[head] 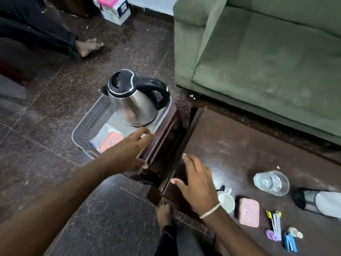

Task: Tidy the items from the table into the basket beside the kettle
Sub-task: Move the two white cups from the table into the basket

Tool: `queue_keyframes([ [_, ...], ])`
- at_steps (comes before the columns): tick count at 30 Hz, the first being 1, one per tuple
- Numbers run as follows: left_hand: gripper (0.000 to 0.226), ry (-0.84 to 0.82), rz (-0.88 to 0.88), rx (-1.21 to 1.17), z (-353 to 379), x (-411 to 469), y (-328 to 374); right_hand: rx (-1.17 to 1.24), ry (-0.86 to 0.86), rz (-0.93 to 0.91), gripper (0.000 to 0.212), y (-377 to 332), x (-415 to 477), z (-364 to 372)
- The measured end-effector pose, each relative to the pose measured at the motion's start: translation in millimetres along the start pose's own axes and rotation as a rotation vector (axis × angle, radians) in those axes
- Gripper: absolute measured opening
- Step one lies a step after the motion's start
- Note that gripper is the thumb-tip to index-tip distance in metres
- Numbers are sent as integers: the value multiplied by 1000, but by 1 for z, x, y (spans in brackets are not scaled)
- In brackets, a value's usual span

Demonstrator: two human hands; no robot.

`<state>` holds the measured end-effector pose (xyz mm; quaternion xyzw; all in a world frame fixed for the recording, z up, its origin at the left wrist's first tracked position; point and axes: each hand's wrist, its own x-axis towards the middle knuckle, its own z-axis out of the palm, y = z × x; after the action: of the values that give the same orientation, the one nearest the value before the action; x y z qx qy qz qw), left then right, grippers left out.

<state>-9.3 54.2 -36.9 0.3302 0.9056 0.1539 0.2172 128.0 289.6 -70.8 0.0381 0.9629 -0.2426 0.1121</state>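
A grey perforated basket (79, 129) sits on a dark wooden stool (167, 137), with a steel kettle (134, 102) standing at its far end. A pink lidded box (110, 143) and a clear bag (102, 134) lie in the basket. My left hand (129, 152) hovers over the basket's near right corner, fingers spread; a small white bit shows by the fingertips. My right hand (197, 182) rests flat and empty on the table's left edge. On the table (230, 145) lie a white cup (227, 201), a second pink box (249, 212) and a glass (271, 182).
Also on the table are a black mesh holder (304, 200) lying on its side, pens (275, 223), blue clips (290, 242) and small round bits. A green sofa (258, 52) stands behind. Another person's foot (88, 47) and a carton (114, 12) are on the floor.
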Motion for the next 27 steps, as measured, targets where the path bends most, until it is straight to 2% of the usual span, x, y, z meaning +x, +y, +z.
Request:
queue_keyframes([
  [4,96,-101,73,-73,53,23,70,-106,-143,145,76,71,-46,-7],
  [10,96,-306,84,105,151,42,132,-194,-234,196,74,130,-88,3],
  [15,92,-304,42,181,185,48,150,-254,-233,154,76,141,-95,22],
  [20,73,-250,14,253,192,54,156,-264,-223,145,75,146,-92,31],
  [27,60,-236,-4,184,190,51,148,-296,-230,75,68,143,-88,31],
])
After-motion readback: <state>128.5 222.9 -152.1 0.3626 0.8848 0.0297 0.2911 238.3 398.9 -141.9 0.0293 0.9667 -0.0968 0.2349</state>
